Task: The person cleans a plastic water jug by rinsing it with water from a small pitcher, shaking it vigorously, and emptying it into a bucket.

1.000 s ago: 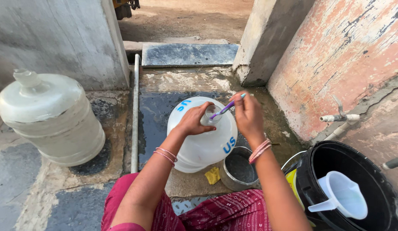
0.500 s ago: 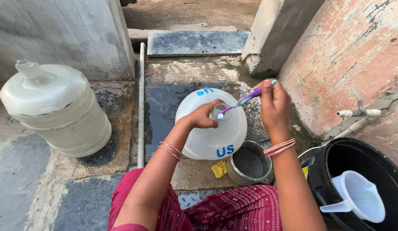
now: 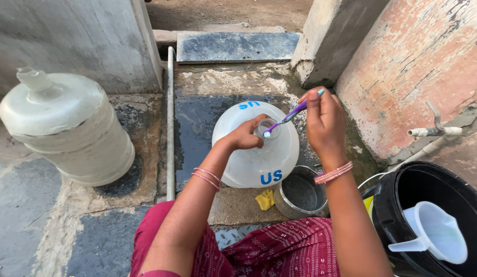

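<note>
A big white plastic water jug (image 3: pixel 259 159) with blue lettering stands on the wet stone floor in front of me. My left hand (image 3: pixel 244 135) grips its neck. My right hand (image 3: pixel 323 120) holds a purple toothbrush (image 3: pixel 292 114) by the handle. The brush head points down at the jug's mouth (image 3: pixel 269 129), right at the rim.
A second large translucent jug (image 3: pixel 69 125) stands at the left. A steel pot (image 3: pixel 301 194) and a yellow scrub pad (image 3: pixel 265 199) lie by my knees. A black bucket (image 3: pixel 402 200) with a white plastic mug (image 3: pixel 436 233) sits at the right, below a wall tap (image 3: pixel 436 129). A pipe (image 3: pixel 170 118) runs along the floor.
My right hand has brought the toothbrush lower and closer, so its head now sits at the jug's mouth. The left hand keeps its grip on the neck.
</note>
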